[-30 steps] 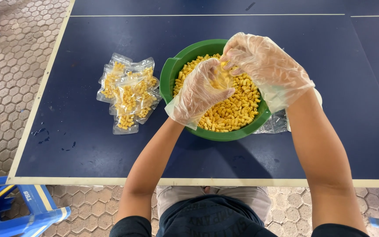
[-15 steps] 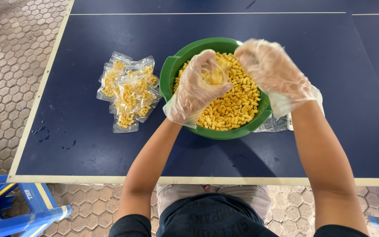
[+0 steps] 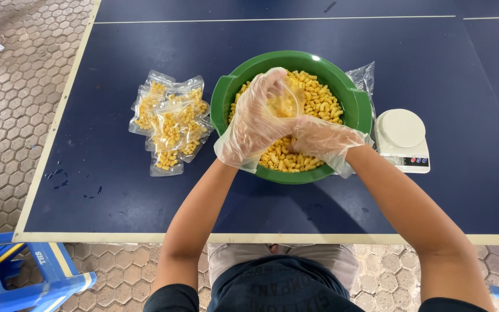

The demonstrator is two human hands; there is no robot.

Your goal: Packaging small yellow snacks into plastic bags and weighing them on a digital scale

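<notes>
A green bowl (image 3: 225, 96) full of yellow macaroni-shaped snacks (image 3: 319, 101) sits on the dark blue table (image 3: 145, 190). My left hand (image 3: 255, 118), in a clear plastic glove, holds a small clear pouch (image 3: 287, 104) partly filled with snacks above the bowl. My right hand (image 3: 321, 138), also gloved, is down in the bowl just below the pouch, fingers curled among the snacks.
Several filled clear pouches (image 3: 171, 124) lie in a pile left of the bowl. A small white kitchen scale (image 3: 402, 138) stands right of it, with empty clear bags (image 3: 365, 75) behind. Blue stools (image 3: 24, 277) stand at the lower corners; hexagon paving lies to the left.
My right hand has dropped from above the bowl's far right side down into the snacks near the front, uncovering the scale. The left hand keeps the pouch in place.
</notes>
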